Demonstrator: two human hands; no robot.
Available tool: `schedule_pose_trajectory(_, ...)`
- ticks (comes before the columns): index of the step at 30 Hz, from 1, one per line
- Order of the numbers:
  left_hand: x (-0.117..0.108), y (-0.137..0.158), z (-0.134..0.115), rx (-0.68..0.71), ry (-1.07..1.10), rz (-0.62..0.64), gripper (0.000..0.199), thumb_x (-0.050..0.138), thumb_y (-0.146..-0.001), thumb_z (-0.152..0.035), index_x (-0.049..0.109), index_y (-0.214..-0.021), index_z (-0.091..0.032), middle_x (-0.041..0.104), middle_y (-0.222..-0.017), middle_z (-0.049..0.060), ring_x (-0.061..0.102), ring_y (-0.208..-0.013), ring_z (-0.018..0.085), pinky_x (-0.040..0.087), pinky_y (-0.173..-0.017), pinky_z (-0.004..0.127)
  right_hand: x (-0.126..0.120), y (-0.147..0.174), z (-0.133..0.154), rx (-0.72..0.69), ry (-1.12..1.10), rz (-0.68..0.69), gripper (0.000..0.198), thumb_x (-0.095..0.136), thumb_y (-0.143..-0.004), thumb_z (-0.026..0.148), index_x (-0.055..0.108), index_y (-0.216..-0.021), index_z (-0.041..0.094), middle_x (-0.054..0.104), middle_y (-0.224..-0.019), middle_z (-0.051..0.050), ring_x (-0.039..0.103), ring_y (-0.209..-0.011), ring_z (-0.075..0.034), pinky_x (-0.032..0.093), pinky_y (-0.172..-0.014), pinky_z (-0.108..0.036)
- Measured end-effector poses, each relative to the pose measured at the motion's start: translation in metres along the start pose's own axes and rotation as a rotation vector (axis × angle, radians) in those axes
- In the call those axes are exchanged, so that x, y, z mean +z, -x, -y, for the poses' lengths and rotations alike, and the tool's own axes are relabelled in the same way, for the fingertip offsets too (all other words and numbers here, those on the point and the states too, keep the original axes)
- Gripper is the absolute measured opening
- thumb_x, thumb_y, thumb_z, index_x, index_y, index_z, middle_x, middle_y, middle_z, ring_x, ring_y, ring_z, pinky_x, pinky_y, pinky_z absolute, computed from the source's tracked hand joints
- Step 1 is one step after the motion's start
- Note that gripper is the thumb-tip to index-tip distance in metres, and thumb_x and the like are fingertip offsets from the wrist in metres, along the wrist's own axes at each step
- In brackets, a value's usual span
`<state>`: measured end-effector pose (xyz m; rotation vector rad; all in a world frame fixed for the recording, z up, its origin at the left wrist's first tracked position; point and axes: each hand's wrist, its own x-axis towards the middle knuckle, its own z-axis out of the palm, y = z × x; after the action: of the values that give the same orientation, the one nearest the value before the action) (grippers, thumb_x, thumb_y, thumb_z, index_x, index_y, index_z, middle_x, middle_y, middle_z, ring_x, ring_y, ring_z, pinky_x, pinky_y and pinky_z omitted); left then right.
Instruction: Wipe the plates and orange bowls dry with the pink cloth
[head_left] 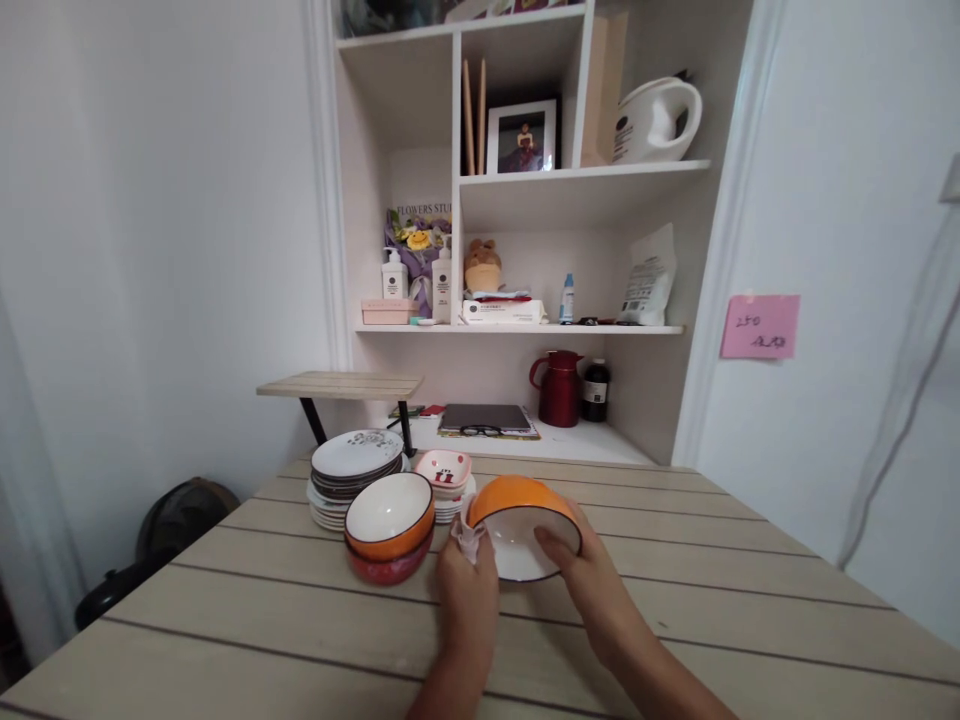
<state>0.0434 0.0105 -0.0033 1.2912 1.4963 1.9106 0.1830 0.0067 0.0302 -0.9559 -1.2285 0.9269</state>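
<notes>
An orange bowl [517,545] with a white inside and dark rim is tilted so that its mouth faces me. My right hand [589,570] grips its right edge, thumb inside and fingers behind. At the left edge of the bowl, my left hand [469,575] is closed on a crumpled pale cloth or tissue [469,538] pressed against the rim. Left of my hands, another orange bowl [391,512] rests in a red bowl [390,568]. Behind these stand a stack of plates [357,455] and small square strawberry-patterned dishes [443,468] on white plates.
The slatted wooden table [712,600] spreads out to both sides. A small raised wooden stand [341,384] is at the back left. Behind the table, a white shelf unit [525,330] holds a red thermos jug [559,388], a dark bottle [595,392] and a closed laptop [484,418].
</notes>
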Motion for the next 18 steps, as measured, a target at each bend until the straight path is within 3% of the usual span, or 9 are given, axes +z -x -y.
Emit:
schedule_pose_trajectory(4,-0.005,0.002,0.001,0.145,-0.335,-0.022,0.038,0.053,-0.082,-0.022,0.067,-0.116,-0.018,0.075,-0.100,0.014,0.071,-0.089,0.027,0.051,-0.073,0.032,-0.007,-0.006,-0.004,-0.116,0.163,-0.011,0.055,0.061,-0.080,0.033,0.049,-0.133,0.025,0.070,-0.118,-0.007,0.065,-0.103,-0.027,0.048,-0.092,-0.043)
schedule_pose_trajectory(6,-0.005,0.003,0.000,0.173,-0.446,-0.020,0.042,0.051,-0.083,-0.019,0.064,-0.123,-0.020,0.075,-0.102,0.013,0.072,-0.087,0.026,0.050,-0.072,0.031,-0.007,-0.006,-0.004,-0.209,0.240,-0.002,0.054,0.058,-0.080,0.031,0.050,-0.133,0.027,0.067,-0.124,-0.007,0.063,-0.111,-0.028,0.046,-0.096,-0.045)
schedule_pose_trajectory(10,-0.006,0.005,-0.002,0.263,-0.581,-0.018,0.045,0.051,-0.081,-0.012,0.063,-0.123,-0.021,0.074,-0.107,0.011,0.070,-0.095,0.025,0.051,-0.077,0.031,-0.007,-0.003,-0.003,-0.332,0.395,-0.023,0.054,0.057,-0.076,0.021,0.057,-0.129,0.029,0.062,-0.135,-0.004,0.056,-0.124,-0.027,0.040,-0.106,-0.045)
schedule_pose_trajectory(14,-0.007,0.005,0.000,0.460,-0.727,0.045,0.050,0.048,-0.078,-0.003,0.064,-0.122,-0.022,0.073,-0.108,0.009,0.068,-0.098,0.023,0.050,-0.082,0.030,-0.012,-0.003,-0.005,-0.323,0.522,-0.012,0.067,0.053,-0.068,0.010,0.059,-0.129,0.035,0.064,-0.133,0.001,0.061,-0.118,-0.028,0.045,-0.101,-0.044)
schedule_pose_trajectory(18,-0.006,0.006,0.000,0.531,-0.711,0.073,0.048,0.050,-0.077,-0.004,0.064,-0.120,-0.021,0.074,-0.103,0.009,0.069,-0.095,0.024,0.052,-0.080,0.030,-0.020,-0.006,-0.007,-0.287,0.563,-0.040,0.061,0.047,-0.068,0.008,0.068,-0.119,0.034,0.071,-0.122,0.001,0.065,-0.109,-0.029,0.045,-0.097,-0.044)
